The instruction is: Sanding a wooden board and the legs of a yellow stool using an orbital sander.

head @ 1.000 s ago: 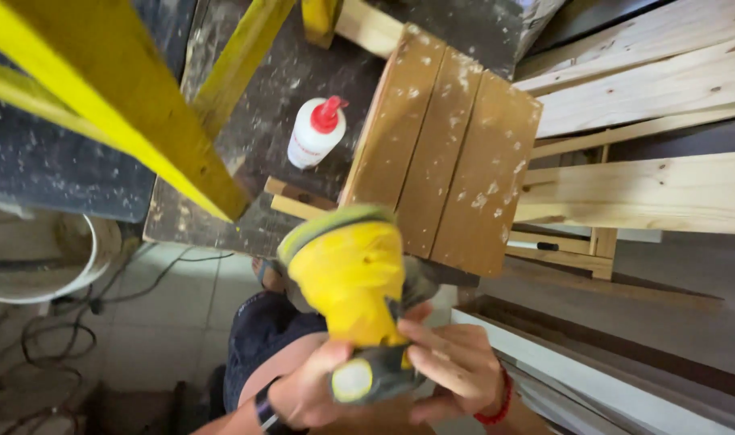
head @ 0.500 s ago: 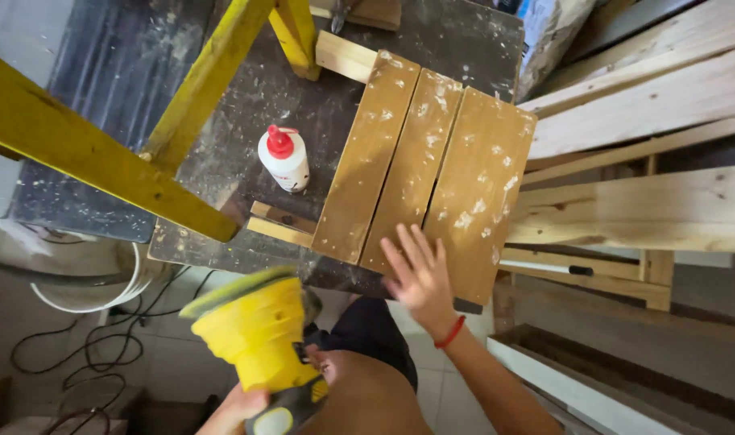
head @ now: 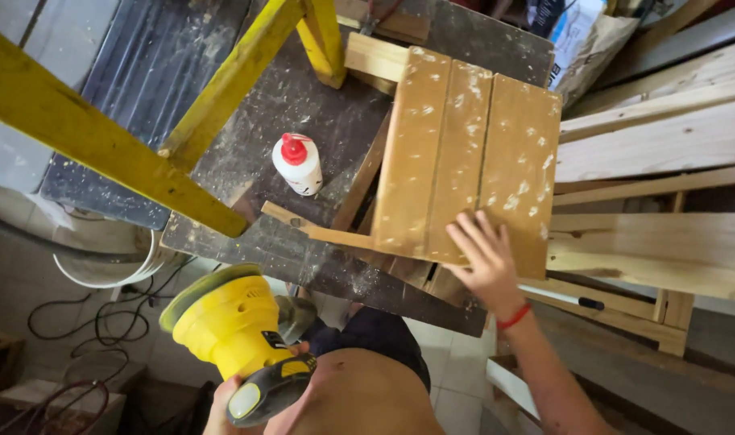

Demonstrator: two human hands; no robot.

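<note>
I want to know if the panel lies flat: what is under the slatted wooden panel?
Under the slatted wooden panel, wooden strips and the dusty dark workbench show at its left and near edges. The right hand rests on top; the rest underneath is covered.

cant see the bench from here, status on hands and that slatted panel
Left hand grips yellow orbital sander, off the bench. Right hand flat on brown three-slat wooden panel. White glue bottle with red cap stands beside it.
</note>
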